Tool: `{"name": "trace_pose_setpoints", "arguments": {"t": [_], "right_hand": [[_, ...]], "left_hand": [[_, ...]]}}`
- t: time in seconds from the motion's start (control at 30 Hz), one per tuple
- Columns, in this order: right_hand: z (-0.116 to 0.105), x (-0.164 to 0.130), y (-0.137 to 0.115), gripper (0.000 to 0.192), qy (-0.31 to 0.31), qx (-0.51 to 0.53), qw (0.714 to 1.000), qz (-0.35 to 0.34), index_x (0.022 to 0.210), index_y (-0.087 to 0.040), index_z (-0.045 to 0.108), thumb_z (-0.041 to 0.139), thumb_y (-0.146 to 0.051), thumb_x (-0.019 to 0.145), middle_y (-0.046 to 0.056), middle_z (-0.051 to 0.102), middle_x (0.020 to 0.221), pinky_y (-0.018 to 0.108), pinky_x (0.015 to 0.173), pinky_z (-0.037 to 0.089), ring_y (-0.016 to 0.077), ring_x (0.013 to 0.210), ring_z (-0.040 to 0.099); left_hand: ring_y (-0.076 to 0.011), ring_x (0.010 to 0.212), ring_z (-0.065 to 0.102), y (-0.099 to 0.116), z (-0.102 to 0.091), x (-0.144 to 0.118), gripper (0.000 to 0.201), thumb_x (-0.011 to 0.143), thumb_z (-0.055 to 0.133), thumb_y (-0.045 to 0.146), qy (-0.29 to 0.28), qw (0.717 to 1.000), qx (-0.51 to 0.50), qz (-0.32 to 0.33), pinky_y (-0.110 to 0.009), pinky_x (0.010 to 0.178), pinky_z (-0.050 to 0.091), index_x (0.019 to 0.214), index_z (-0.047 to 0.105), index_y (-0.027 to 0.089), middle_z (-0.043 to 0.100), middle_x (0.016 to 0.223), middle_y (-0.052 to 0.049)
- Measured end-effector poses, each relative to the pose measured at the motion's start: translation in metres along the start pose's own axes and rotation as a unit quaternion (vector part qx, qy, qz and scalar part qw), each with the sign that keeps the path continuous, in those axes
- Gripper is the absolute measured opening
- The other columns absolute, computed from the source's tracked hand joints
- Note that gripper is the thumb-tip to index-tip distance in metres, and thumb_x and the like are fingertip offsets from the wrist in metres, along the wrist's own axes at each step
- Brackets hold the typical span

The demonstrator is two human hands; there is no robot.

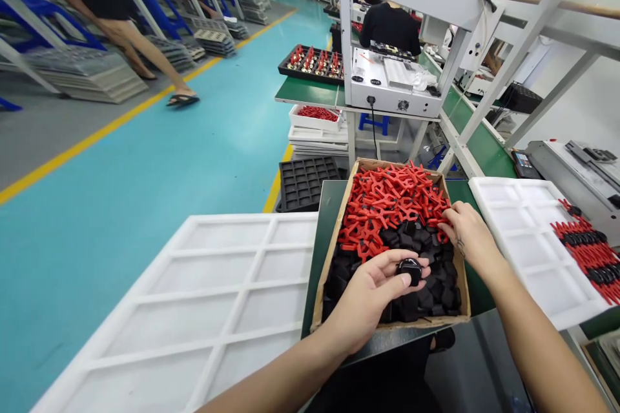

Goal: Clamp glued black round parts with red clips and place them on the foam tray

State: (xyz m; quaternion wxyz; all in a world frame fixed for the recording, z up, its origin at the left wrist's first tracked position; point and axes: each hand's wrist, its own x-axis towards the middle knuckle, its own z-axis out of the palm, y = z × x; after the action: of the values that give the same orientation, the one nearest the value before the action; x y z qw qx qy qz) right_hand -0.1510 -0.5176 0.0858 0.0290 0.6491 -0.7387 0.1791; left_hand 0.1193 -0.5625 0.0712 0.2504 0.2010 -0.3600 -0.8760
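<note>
My left hand (pixel 375 290) pinches a small glossy black piece (pixel 409 271) between thumb and fingers, above the front half of a cardboard box (pixel 317 300). Matte black blocks (pixel 429 293) fill the near part of this box. Red plastic spring clamps (pixel 392 193) are heaped in the far part. At the box's right side, my right hand (pixel 464 232) has its fingers closed at the edge of the red heap, on a red clamp (pixel 442 227) that they partly hide.
A white divided tray (pixel 232 284) lies left of the box. Another white tray (pixel 520 226) on the right carries rows of red clamps with black pieces (pixel 588 248). Ahead stand a white machine (pixel 394 80) and black trays (pixel 310 181). A person's leg (pixel 150 51) shows in the left aisle.
</note>
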Motion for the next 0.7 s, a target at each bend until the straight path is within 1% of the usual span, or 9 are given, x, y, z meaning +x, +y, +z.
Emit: {"name": "trace_pose_setpoints", "arguments": {"t": [0.1, 0.23, 0.33, 0.43, 0.53, 0.6, 0.63, 0.7], "right_hand": [[0.001, -0.001, 0.000, 0.017, -0.022, -0.013, 1.000, -0.010, 0.086, -0.023, 0.065, 0.064, -0.019, 0.102, 0.009, 0.065, 0.095, 0.041, 0.087, 0.052, 0.0286, 0.093, 0.062], [0.000, -0.006, 0.003, 0.019, -0.037, -0.007, 0.999, -0.003, 0.083, -0.023, 0.060, 0.068, -0.020, 0.101, 0.006, 0.064, 0.090, 0.036, 0.081, 0.051, 0.0253, 0.086, 0.062], [0.005, -0.010, 0.003, 0.025, -0.036, -0.001, 0.999, 0.018, 0.078, -0.024, 0.057, 0.067, -0.024, 0.101, 0.005, 0.061, 0.085, 0.035, 0.077, 0.049, 0.0248, 0.081, 0.060], [0.010, -0.010, 0.000, 0.027, -0.028, 0.019, 0.999, 0.036, 0.077, -0.024, 0.057, 0.063, -0.026, 0.102, 0.006, 0.062, 0.086, 0.036, 0.080, 0.049, 0.0256, 0.084, 0.061], [0.006, -0.007, -0.006, 0.027, -0.012, 0.057, 0.996, 0.060, 0.078, -0.024, 0.058, 0.058, -0.030, 0.105, 0.006, 0.063, 0.085, 0.035, 0.080, 0.050, 0.0247, 0.084, 0.063], [-0.002, -0.008, -0.013, 0.029, -0.001, 0.086, 0.994, 0.074, 0.082, -0.024, 0.060, 0.054, -0.036, 0.107, 0.007, 0.066, 0.093, 0.033, 0.077, 0.051, 0.0238, 0.087, 0.066], [-0.008, -0.011, -0.017, 0.031, 0.007, 0.114, 0.990, 0.081, 0.084, -0.024, 0.060, 0.052, -0.040, 0.108, 0.009, 0.069, 0.102, 0.033, 0.077, 0.052, 0.0236, 0.091, 0.067], [-0.019, -0.021, -0.029, 0.033, 0.011, 0.205, 0.974, 0.100, 0.087, -0.024, 0.061, 0.052, -0.047, 0.109, 0.010, 0.071, 0.123, 0.033, 0.085, 0.053, 0.0241, 0.105, 0.069]], "left_hand": [[-0.0346, 0.118, 0.077, 0.001, 0.001, -0.001, 0.034, 0.084, 0.092, 0.031, 0.007, 1.000, -0.011, -0.003, -0.052, 0.106, 0.061, 0.111, 0.079, 0.016, 0.083, 0.117, -0.016], [-0.0346, 0.115, 0.079, 0.002, 0.003, -0.002, 0.033, 0.084, 0.091, 0.028, 0.016, 1.000, -0.019, 0.004, -0.051, 0.105, 0.062, 0.112, 0.078, 0.016, 0.084, 0.117, -0.015], [-0.0337, 0.114, 0.079, 0.001, 0.004, -0.001, 0.032, 0.084, 0.091, 0.027, 0.017, 1.000, -0.012, 0.008, -0.051, 0.104, 0.063, 0.111, 0.078, 0.016, 0.084, 0.117, -0.015], [-0.0332, 0.113, 0.079, 0.000, 0.005, -0.001, 0.033, 0.084, 0.091, 0.027, 0.020, 1.000, -0.008, 0.014, -0.052, 0.105, 0.062, 0.112, 0.078, 0.015, 0.084, 0.117, -0.015], [-0.0337, 0.113, 0.079, 0.000, 0.005, -0.001, 0.034, 0.083, 0.091, 0.027, 0.021, 1.000, -0.007, 0.018, -0.052, 0.104, 0.063, 0.112, 0.078, 0.015, 0.084, 0.118, -0.016], [-0.0338, 0.113, 0.080, 0.000, 0.005, -0.001, 0.034, 0.083, 0.091, 0.027, 0.019, 1.000, -0.007, 0.019, -0.051, 0.104, 0.063, 0.112, 0.078, 0.015, 0.084, 0.119, -0.016], [-0.0339, 0.112, 0.080, 0.000, 0.005, -0.001, 0.035, 0.083, 0.091, 0.027, 0.019, 1.000, -0.008, 0.019, -0.051, 0.104, 0.063, 0.112, 0.078, 0.015, 0.083, 0.119, -0.016], [-0.0344, 0.112, 0.080, -0.001, 0.005, -0.001, 0.035, 0.083, 0.092, 0.028, 0.018, 1.000, -0.012, 0.015, -0.051, 0.103, 0.063, 0.113, 0.077, 0.015, 0.083, 0.119, -0.016]]}}
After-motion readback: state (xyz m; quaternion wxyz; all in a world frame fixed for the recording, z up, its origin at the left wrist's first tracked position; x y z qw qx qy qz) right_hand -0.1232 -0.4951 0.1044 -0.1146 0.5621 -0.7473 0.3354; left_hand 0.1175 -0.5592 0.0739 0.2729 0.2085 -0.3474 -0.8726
